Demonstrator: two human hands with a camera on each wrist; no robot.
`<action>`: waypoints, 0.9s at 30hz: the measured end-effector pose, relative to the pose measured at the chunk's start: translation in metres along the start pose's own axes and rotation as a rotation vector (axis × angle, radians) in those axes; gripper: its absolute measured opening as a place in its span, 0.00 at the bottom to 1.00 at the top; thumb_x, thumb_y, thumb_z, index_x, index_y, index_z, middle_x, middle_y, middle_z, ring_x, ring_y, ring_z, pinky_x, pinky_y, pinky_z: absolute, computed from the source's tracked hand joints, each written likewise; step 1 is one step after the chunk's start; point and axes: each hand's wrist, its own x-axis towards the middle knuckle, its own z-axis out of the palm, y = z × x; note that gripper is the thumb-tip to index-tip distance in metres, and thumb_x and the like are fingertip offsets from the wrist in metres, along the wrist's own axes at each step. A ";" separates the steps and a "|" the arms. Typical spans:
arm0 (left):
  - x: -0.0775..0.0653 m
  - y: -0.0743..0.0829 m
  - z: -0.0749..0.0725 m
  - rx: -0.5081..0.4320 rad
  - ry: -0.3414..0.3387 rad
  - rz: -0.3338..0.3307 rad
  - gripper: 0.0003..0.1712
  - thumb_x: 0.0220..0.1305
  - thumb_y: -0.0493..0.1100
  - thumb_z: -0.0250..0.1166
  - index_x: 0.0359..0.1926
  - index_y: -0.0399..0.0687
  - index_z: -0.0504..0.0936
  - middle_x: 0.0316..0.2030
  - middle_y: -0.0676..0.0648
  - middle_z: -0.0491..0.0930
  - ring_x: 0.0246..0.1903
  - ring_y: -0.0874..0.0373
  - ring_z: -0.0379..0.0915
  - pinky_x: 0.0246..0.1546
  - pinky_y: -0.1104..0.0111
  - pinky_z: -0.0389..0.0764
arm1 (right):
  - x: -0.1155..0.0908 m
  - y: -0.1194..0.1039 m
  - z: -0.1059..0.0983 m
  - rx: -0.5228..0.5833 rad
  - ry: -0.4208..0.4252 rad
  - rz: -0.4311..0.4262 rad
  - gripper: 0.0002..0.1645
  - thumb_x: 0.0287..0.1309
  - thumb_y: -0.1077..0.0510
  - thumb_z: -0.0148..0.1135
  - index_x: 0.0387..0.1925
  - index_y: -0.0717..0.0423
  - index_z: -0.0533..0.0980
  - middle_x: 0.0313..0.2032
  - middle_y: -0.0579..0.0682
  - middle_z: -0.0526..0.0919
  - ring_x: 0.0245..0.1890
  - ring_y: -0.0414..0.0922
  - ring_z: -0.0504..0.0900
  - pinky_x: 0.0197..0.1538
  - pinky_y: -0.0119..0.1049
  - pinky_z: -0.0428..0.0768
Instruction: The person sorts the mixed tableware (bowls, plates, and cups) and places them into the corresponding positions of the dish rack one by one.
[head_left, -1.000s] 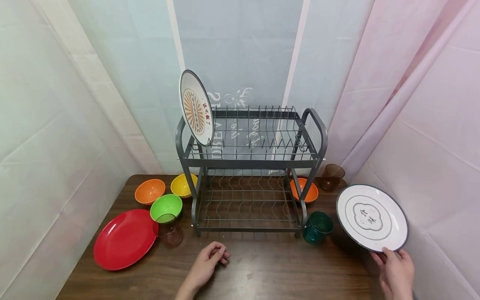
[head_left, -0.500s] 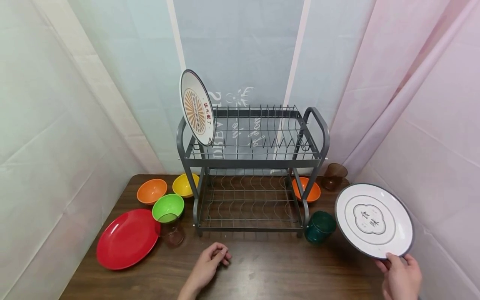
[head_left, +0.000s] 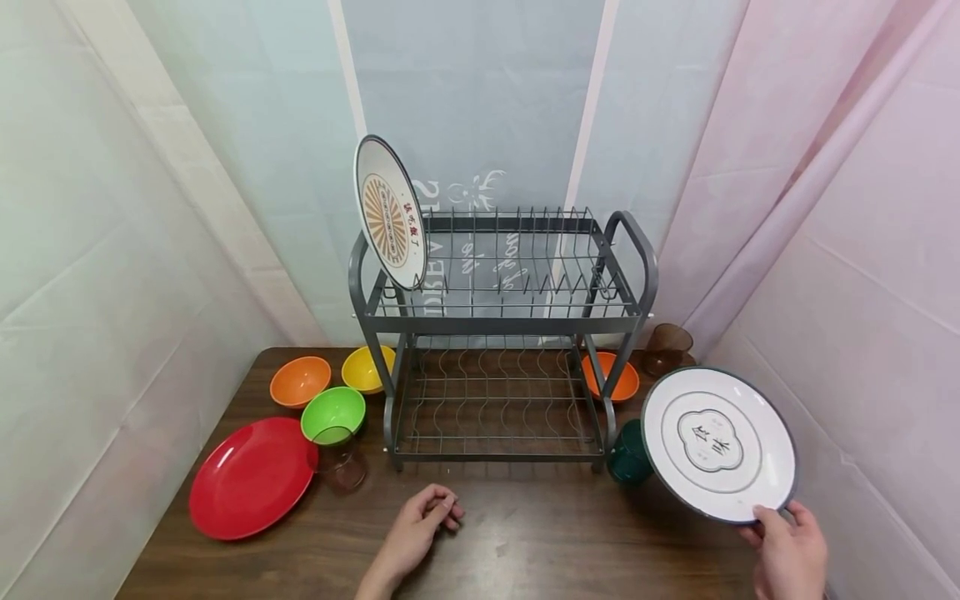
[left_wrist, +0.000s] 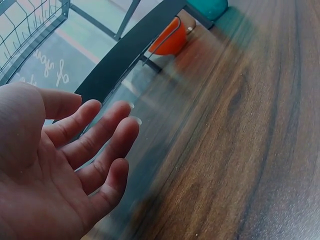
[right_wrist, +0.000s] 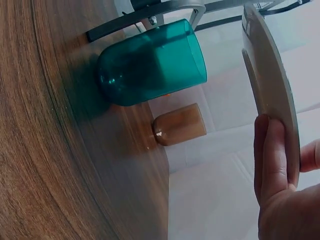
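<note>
A white plate [head_left: 720, 446] with a dark rim and a flower-shaped emblem is raised above the table's right side. My right hand [head_left: 791, 550] pinches its near edge, thumb on the upper face and fingers beneath; the right wrist view shows the plate [right_wrist: 272, 75] edge-on, off the tabletop. Resting on the table before the rack, my left hand [head_left: 416, 525] holds nothing, its fingers loosely curled. A dark metal two-tier dish rack [head_left: 498, 325] stands in the middle. Another white plate [head_left: 390, 212] with an orange sunburst leans upright at the left end of its top tier.
Left of the rack are a red plate [head_left: 251, 479], an orange bowl [head_left: 300, 382], a yellow bowl [head_left: 365, 371], a green bowl [head_left: 333, 412] and a brownish glass [head_left: 345, 471]. On the right stand a teal cup [right_wrist: 150, 65], a brown glass [right_wrist: 180, 125] and another orange bowl [head_left: 618, 379].
My right hand has carried the white plate a little left, so it now partly covers the teal cup in the head view. My left hand has stayed in place.
</note>
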 end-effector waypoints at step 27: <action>-0.001 0.006 0.003 -0.054 0.003 0.009 0.14 0.75 0.43 0.55 0.46 0.33 0.76 0.43 0.37 0.84 0.38 0.44 0.83 0.41 0.66 0.76 | -0.035 0.004 0.024 -0.608 -0.526 -0.283 0.29 0.73 0.66 0.49 0.68 0.72 0.53 0.35 0.52 0.87 0.32 0.40 0.85 0.35 0.35 0.84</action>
